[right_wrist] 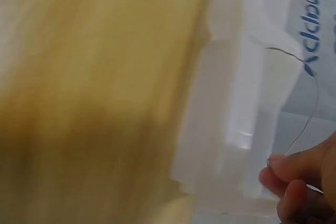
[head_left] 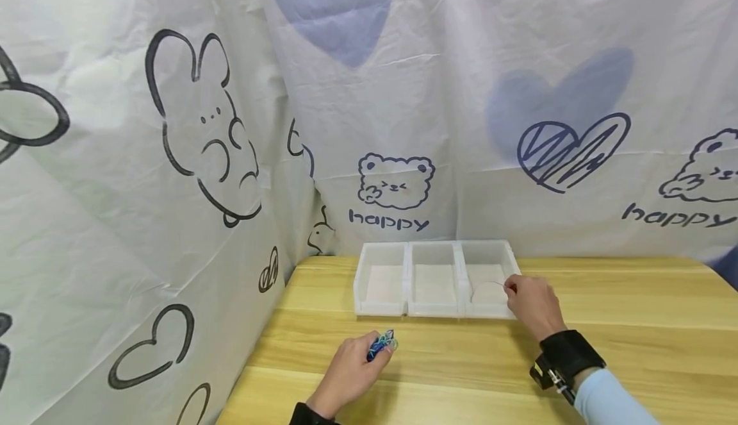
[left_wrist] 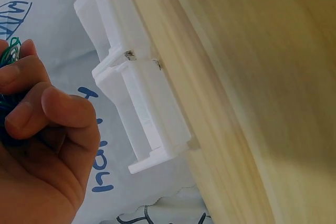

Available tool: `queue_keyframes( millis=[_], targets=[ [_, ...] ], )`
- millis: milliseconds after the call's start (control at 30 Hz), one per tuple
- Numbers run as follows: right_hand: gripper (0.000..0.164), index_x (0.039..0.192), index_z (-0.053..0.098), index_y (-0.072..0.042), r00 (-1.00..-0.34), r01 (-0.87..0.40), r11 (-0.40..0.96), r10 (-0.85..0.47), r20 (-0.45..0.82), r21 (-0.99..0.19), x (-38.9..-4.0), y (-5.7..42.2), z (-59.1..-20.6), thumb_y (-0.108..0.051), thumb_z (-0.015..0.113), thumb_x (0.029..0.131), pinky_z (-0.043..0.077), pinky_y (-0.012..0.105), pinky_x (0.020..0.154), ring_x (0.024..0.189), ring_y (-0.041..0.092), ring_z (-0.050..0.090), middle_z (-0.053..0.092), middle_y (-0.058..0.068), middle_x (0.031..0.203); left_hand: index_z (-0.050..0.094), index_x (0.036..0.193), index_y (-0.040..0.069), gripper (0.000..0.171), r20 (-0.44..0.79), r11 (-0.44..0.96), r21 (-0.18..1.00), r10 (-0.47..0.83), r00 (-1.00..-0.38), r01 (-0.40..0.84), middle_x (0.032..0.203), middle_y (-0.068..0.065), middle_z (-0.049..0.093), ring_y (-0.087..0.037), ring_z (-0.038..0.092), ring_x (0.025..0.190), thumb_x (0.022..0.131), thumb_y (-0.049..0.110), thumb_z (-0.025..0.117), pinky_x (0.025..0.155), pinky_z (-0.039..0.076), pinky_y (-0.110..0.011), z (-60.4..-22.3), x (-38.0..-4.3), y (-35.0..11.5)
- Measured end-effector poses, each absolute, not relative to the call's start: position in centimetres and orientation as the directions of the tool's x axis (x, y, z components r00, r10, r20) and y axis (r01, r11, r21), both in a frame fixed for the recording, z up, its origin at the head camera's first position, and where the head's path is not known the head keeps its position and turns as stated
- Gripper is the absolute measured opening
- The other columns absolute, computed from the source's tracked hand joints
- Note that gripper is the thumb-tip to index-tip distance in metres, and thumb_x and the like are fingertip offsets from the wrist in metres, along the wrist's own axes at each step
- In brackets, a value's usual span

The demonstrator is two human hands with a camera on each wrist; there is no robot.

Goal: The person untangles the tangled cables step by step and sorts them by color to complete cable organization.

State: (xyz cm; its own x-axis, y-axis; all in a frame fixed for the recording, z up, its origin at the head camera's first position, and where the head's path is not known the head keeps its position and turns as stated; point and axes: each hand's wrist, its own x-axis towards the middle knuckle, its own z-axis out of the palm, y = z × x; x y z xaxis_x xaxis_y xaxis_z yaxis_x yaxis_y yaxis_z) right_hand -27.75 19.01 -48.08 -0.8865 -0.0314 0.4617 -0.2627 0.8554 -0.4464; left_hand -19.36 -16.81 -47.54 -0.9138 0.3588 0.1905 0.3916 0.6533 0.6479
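My left hand (head_left: 350,370) grips a small bundle of thin blue and green wires (head_left: 380,345) above the table. In the left wrist view its curled fingers hide most of the bundle. Over the right-hand compartment of a white three-part bin (head_left: 432,310), my right hand (head_left: 533,303) pinches one end of a thin bent wire (right_wrist: 317,95) between thumb and finger. The wire arcs away from the fingertips, and its far end hangs at the compartment. Whether that end touches the bin I cannot tell.
The bin stands on a wood-grain table (head_left: 461,374), close to its back edge. Behind and to the left hangs a pale printed cloth (head_left: 323,124) with hearts and animal drawings.
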Motion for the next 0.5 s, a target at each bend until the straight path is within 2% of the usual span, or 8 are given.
queue_keyframes(
  millis=[100,233,300,400,500],
  targets=[
    [0.012,0.081,0.069,-0.005,-0.914,-0.249,0.883,-0.078,0.399,-0.398,-27.4,19.0,-48.5,0.004,0.061,0.080,0.040,0.036,0.046,0.055,0.021,0.053,0.064,0.011,0.075,0.051,0.072,0.022,0.033,0.190,0.657,0.645,0.356,-0.915,0.390,0.055,0.011,0.043,-0.004,0.038,0.041,0.095,0.046,0.047,0.037,0.033,-0.022,-47.6,-19.3,-16.6],
    [0.015,0.071,0.065,-0.006,-0.919,-0.268,0.917,-0.151,0.364,-0.296,-26.9,18.7,-48.6,0.008,0.060,0.074,0.040,0.038,0.042,0.053,0.022,0.052,0.059,0.009,0.068,0.051,0.073,0.023,0.032,0.194,0.655,0.642,0.365,-0.911,0.399,0.056,0.011,0.043,-0.003,0.038,0.042,0.095,0.046,0.047,0.038,0.033,-0.022,-47.7,-19.3,-16.3],
    [0.016,0.066,0.062,-0.006,-0.908,-0.286,0.923,-0.175,0.379,-0.258,-26.6,18.7,-48.6,0.008,0.060,0.072,0.039,0.036,0.041,0.053,0.020,0.048,0.052,0.006,0.065,0.051,0.073,0.023,0.032,0.194,0.654,0.641,0.369,-0.909,0.403,0.057,0.011,0.043,-0.003,0.039,0.042,0.095,0.046,0.047,0.038,0.034,-0.022,-47.8,-19.3,-16.2],
    [0.014,0.065,0.061,-0.005,-0.874,-0.322,0.915,-0.189,0.449,-0.242,-26.0,18.9,-48.7,0.007,0.062,0.073,0.039,0.034,0.044,0.055,0.019,0.045,0.045,0.007,0.067,0.050,0.072,0.023,0.033,0.189,0.654,0.642,0.372,-0.909,0.402,0.056,0.011,0.043,-0.003,0.038,0.042,0.095,0.046,0.047,0.038,0.034,-0.022,-47.9,-19.3,-16.1],
    [0.010,0.069,0.065,-0.004,-0.860,-0.336,0.897,-0.168,0.482,-0.287,-25.6,19.4,-48.7,0.002,0.065,0.077,0.040,0.033,0.047,0.058,0.019,0.046,0.047,0.008,0.071,0.050,0.072,0.023,0.033,0.190,0.653,0.641,0.373,-0.908,0.402,0.056,0.011,0.042,-0.003,0.038,0.042,0.095,0.046,0.047,0.038,0.033,-0.022,-48.1,-19.3,-16.0]
  ],
)
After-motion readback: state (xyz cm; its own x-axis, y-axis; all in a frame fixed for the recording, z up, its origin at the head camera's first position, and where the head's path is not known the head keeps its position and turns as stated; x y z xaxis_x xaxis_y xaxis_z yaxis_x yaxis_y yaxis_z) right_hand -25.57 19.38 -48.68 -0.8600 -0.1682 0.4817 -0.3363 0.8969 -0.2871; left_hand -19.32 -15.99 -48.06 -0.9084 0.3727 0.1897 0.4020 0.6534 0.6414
